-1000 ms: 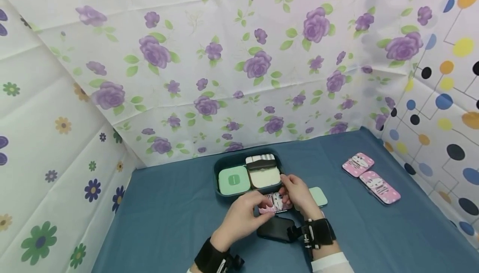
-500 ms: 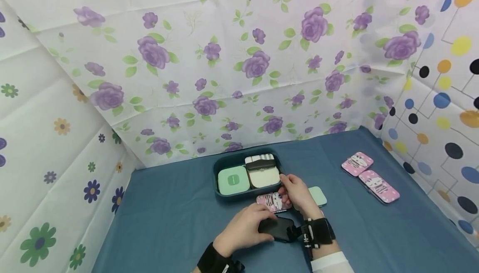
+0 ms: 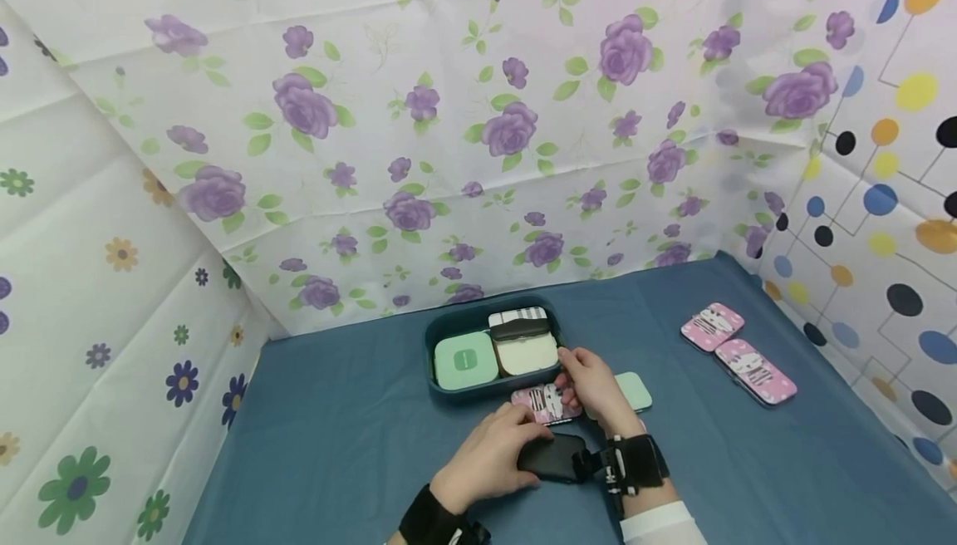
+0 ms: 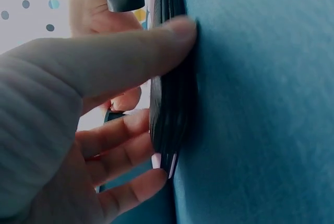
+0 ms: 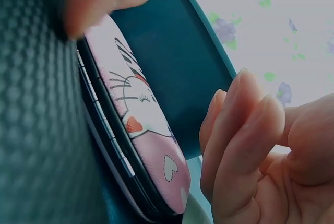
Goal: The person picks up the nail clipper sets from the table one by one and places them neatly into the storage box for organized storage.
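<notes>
My left hand (image 3: 489, 455) holds a flat black case (image 3: 555, 457) on the table, thumb on its near edge and fingers toward the far one. In the left wrist view, the thumb crosses the side of the black case (image 4: 171, 106). A pink case (image 3: 544, 404) with a cat print lies just beyond, between both hands. My right hand (image 3: 598, 391) is at the front right corner of a dark teal bin (image 3: 467, 395), fingers curled at the rim; the fingertips' contact is partly hidden. The bin holds a mint box (image 3: 465, 360), a cream box (image 3: 527, 355) and a plaid-topped item.
A mint case (image 3: 634, 392) lies to the right of my right hand, partly covered by it. Farther right, two pink cases (image 3: 712, 326) lie on the blue tablecloth (image 3: 329, 445). Floral sheets (image 3: 463, 113) wall off the back and sides.
My left hand has left the pink case and come back toward me onto the black case, its fingers settling around it. My right hand has stayed at the bin's corner.
</notes>
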The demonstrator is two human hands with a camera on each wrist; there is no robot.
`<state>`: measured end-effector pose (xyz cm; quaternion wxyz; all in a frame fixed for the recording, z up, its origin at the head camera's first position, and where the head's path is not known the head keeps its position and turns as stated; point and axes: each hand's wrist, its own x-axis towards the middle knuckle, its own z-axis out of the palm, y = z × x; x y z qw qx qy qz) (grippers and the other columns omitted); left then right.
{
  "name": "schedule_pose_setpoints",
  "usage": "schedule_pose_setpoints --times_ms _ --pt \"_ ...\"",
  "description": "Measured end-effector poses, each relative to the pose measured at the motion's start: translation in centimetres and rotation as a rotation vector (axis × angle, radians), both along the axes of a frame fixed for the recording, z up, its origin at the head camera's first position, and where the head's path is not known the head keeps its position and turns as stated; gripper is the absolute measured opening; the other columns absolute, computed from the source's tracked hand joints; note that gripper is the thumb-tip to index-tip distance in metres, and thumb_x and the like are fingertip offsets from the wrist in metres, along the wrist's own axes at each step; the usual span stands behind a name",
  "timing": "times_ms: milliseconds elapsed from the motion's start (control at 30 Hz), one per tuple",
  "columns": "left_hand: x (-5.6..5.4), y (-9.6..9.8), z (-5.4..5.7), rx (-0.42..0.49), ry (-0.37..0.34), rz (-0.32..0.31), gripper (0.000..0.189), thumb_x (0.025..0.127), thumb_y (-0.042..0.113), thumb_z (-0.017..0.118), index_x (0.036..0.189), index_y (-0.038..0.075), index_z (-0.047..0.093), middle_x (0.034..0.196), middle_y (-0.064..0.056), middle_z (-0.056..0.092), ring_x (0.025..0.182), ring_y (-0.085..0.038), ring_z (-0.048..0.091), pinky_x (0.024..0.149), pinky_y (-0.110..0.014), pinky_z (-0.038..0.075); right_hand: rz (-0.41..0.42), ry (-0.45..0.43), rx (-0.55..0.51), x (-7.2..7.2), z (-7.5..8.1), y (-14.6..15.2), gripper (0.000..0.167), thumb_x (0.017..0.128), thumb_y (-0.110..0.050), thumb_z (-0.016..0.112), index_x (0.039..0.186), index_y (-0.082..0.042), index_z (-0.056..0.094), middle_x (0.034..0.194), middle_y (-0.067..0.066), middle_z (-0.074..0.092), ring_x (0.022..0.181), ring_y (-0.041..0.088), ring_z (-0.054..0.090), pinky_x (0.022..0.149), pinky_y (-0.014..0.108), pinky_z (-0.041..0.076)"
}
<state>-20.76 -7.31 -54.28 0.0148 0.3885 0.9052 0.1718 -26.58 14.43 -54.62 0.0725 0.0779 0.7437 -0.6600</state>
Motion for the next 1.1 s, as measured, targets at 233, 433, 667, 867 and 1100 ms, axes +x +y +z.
schedule_pose_setpoints --times_ms 233,433,667,867,1100 --pt "0.08 0.15 0.15 -0.061 -0.055 0.025 0.070 0.077 0.043 0.099 0.137 0.021 0.071 0.112 0.008 0.052 0.095 -0.008 0.046 0.080 -0.025 0.043 0.004 -0.002 -0.006 0.01 0.08 -0.03 0.038 0.117 -0.036 0.048 0.102 -0.002 0.059 0.082 0.011 0.065 0.054 0.014 0.056 0.048 0.027 0.046" --pt "0.06 0.12 0.21 -0.061 -0.116 0.037 0.073 0.076 0.044 0.099 0.139 0.020 0.069 0.111 0.008 0.048 0.095 -0.007 0.045 0.080 -0.024 0.041 0.009 -0.001 -0.001 0.15 0.27 0.04 0.038 0.117 -0.036 0.047 0.103 -0.002 0.059 0.083 0.012 0.065 0.055 0.014 0.057 0.049 0.027 0.047" --pt "0.03 -0.06 0.37 -0.066 -0.138 0.005 0.071 0.078 0.039 0.099 0.140 0.024 0.068 0.113 0.009 0.051 0.096 -0.007 0.046 0.084 -0.025 0.043 0.001 -0.006 0.006 0.16 0.23 0.02 0.039 0.117 -0.037 0.047 0.105 -0.002 0.059 0.083 0.012 0.065 0.055 0.014 0.057 0.049 0.027 0.047" --pt "0.04 -0.35 0.75 -0.078 -0.171 -0.028 0.070 0.076 0.033 0.101 0.137 0.027 0.067 0.114 0.010 0.052 0.098 -0.006 0.048 0.087 -0.025 0.045 0.003 -0.003 0.006 0.24 0.17 0.03 0.040 0.116 -0.039 0.047 0.106 -0.002 0.059 0.083 0.011 0.065 0.055 0.014 0.057 0.049 0.027 0.047" --pt "0.12 -0.55 0.94 -0.075 -0.185 -0.039 0.070 0.076 0.031 0.101 0.137 0.028 0.065 0.115 0.010 0.052 0.098 -0.006 0.047 0.087 -0.025 0.045 0.006 0.001 0.001 0.10 0.03 0.00 0.041 0.116 -0.040 0.048 0.107 -0.001 0.060 0.082 0.009 0.064 0.054 0.014 0.056 0.048 0.027 0.047"
